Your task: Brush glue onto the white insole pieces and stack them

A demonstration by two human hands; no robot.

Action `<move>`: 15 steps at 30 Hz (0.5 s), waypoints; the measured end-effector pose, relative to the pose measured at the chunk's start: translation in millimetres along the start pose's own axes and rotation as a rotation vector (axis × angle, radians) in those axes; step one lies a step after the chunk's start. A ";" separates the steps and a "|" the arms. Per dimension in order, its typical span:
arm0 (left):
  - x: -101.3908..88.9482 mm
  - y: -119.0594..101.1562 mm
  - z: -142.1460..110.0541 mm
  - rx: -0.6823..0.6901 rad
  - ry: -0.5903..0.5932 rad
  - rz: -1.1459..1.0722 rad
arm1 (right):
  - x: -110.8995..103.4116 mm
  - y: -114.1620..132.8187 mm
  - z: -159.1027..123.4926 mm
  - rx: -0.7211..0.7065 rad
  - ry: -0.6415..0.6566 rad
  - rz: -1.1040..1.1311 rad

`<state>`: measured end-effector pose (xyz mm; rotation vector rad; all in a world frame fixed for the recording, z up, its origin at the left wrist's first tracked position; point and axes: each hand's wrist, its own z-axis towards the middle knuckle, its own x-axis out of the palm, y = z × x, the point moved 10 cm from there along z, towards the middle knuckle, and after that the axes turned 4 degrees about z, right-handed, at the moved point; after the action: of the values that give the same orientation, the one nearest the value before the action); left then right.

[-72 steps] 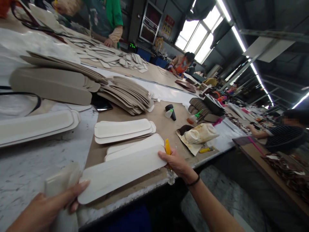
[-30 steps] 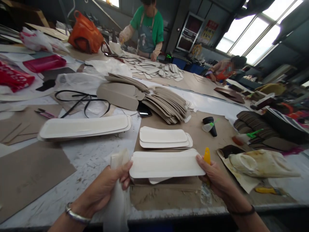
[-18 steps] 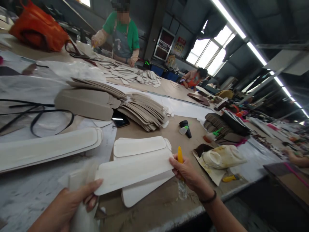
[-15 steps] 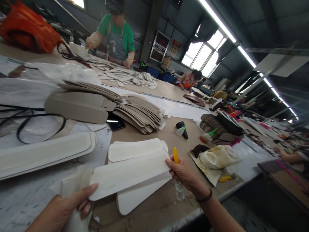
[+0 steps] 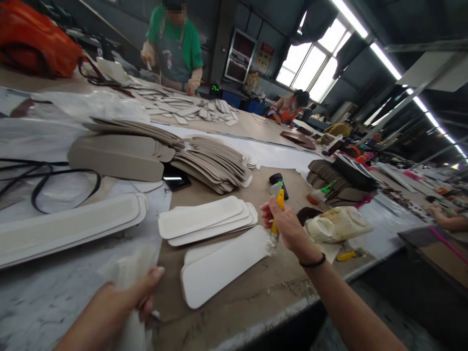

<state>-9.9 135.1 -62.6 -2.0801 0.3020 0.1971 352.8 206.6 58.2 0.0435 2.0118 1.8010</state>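
Your right hand [image 5: 288, 226] grips a yellow brush [image 5: 278, 207], its bristles touching the far end of the white panel [image 5: 223, 265] lying flat on the desk [image 5: 252, 302]. Your left hand [image 5: 113, 312] clutches a white cloth [image 5: 127, 273] just beside the panel's near end.

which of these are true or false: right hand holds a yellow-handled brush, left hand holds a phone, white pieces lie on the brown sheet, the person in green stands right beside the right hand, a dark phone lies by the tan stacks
1. The right hand holds a yellow-handled brush. True.
2. The left hand holds a phone. False: it grips a pale folded cloth.
3. White pieces lie on the brown sheet. True.
4. The person in green stands right beside the right hand. False: that person works at the far end of the table.
5. A dark phone lies by the tan stacks. True.
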 end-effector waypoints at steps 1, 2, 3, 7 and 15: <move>13.8 -0.8 -9.2 0.013 0.040 -0.003 | 1.1 2.6 -11.1 -0.022 0.001 0.044; 25.3 -0.4 -17.1 0.001 0.061 0.008 | 4.2 4.7 -22.8 -0.041 0.005 0.094; 35.2 0.3 -23.2 -0.024 0.078 0.003 | 9.1 5.6 -34.4 -0.050 0.015 0.146; 54.6 0.0 -31.4 -0.094 0.110 -0.055 | 42.0 -2.5 -72.6 -0.018 0.087 0.332; 56.3 5.5 -25.2 -0.086 0.084 -0.098 | 93.0 -33.2 -102.5 0.073 0.208 0.345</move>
<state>42.7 103.2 -69.3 -2.1861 0.2455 0.0646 242.8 133.9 4.8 0.2500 2.3325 2.0072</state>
